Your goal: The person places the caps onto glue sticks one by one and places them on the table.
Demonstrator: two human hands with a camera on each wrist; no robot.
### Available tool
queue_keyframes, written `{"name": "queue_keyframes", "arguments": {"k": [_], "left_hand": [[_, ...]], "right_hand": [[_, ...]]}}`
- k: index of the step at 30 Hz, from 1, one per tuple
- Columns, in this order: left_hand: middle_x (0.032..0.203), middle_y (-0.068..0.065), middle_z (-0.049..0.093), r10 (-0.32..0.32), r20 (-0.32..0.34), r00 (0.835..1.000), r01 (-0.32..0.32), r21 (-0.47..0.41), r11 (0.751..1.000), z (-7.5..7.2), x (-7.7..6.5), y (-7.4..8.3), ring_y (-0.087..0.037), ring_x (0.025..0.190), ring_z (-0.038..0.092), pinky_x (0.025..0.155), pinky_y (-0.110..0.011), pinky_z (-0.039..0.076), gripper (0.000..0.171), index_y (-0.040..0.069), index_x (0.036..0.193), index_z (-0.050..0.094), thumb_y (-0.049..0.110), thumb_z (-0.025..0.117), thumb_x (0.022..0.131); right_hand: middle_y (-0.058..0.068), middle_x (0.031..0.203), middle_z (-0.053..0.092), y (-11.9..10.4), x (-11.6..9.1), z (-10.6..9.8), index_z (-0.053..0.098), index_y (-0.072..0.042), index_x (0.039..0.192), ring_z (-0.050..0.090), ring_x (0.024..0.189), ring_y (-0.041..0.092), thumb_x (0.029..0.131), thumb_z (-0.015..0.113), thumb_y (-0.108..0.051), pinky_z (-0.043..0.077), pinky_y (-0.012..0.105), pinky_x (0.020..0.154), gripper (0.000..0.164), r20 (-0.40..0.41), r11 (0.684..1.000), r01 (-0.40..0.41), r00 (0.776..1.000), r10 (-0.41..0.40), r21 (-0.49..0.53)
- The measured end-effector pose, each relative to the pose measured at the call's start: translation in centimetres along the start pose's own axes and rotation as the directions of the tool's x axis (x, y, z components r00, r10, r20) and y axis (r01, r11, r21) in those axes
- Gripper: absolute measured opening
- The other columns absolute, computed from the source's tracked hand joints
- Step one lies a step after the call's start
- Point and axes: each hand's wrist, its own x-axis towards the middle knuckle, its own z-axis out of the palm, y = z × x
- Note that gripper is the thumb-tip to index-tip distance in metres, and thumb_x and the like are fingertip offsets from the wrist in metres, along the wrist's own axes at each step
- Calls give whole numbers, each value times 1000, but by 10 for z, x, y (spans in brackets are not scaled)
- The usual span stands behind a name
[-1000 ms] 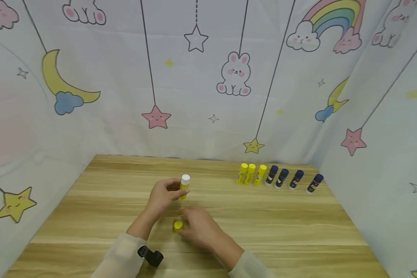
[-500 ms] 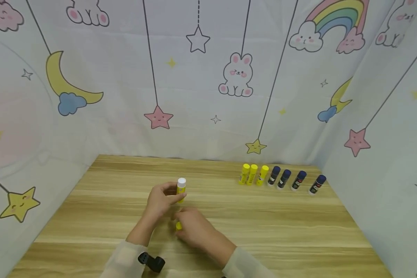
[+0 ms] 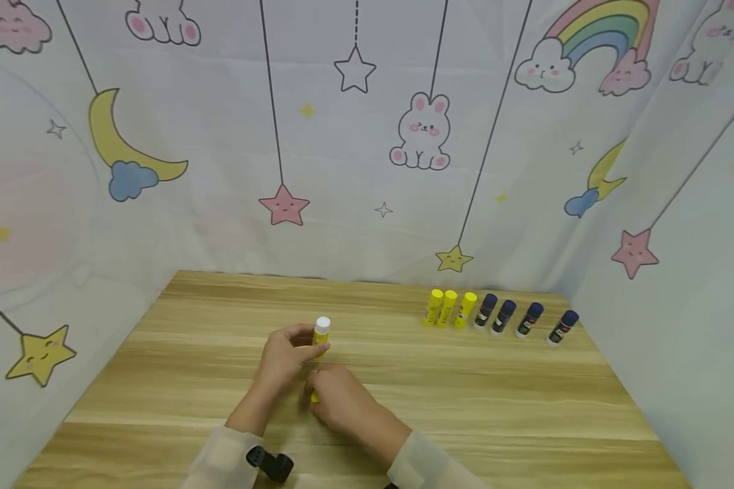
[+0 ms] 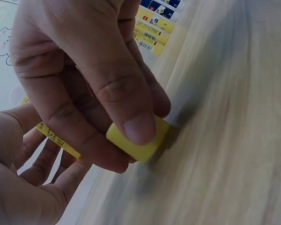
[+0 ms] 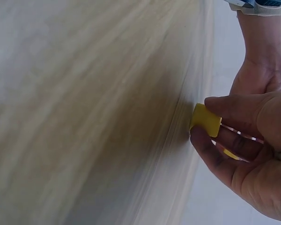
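Observation:
My left hand (image 3: 281, 358) holds an upright yellow glue stick (image 3: 322, 327) with a white top, thumb on one side and fingers on the other. Just below it in the head view, my right hand (image 3: 347, 402) pinches a small yellow cap (image 5: 207, 121) between thumb and fingers. From the left wrist, the thumb covers part of the yellow cap (image 4: 143, 153), low at the wooden table; whether it touches the wood I cannot tell. Behind it, the left hand's fingers surround the glue stick (image 4: 58, 140), mostly hidden there.
At the back right of the wooden table (image 3: 465, 407) stands a row of glue sticks: three yellow ones (image 3: 446, 310) and several with dark blue caps (image 3: 533, 320). A patterned cloth (image 3: 220, 136) hangs behind. A black device (image 3: 271, 464) sits on the left wrist.
My right hand, earlier beside the cap with fingers apart, has closed its fingers around it. The left hand and its glue stick have shifted slightly left and nearer; the head view has turned a little.

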Motion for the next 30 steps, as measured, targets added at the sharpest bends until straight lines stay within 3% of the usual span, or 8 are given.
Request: {"name": "queue_keyframes", "arguments": {"k": [9,17,25,28,30], "left_hand": [[107,-13,75,-1,-17,1000,1,1,1000,3,-1,-4,-26,103,70,89,-36,56,35,3,113,75,13,87,81],[109,-14,75,-2,-28,1000,2,4,1000,4,-3,-5,-29,105,70,90,-40,56,35,3,114,74,8,86,81],[110,-12,75,-7,-46,999,9,40,999,6,-5,-1,-27,105,70,92,-44,56,35,6,114,74,12,86,82],[109,-11,75,23,-52,998,-19,78,997,6,-5,0,-28,105,70,93,-45,56,34,7,113,74,12,86,82],[109,-11,75,46,-50,998,-41,100,994,6,-6,0,-28,106,70,94,-45,57,34,7,113,74,12,86,82]], "right_hand": [[-6,85,70,0,-2,1,78,-16,88,64,86,10,75,80,-10,52,22,77,15,-21,1000,-2,1000,2,4],[-5,91,72,3,-9,-4,79,-13,93,63,85,7,76,78,-7,52,20,74,18,-9,986,-87,996,90,144],[-4,96,73,21,-20,-14,79,-10,102,61,85,5,78,74,-6,52,21,75,25,-71,925,-163,977,199,342],[-5,95,72,29,-23,-16,79,-9,104,61,83,7,80,74,-6,52,22,73,25,-86,885,-201,962,259,420],[-6,92,71,34,-27,-17,78,-9,106,61,81,9,82,75,-6,53,23,72,24,-85,840,-231,947,310,491]]}}
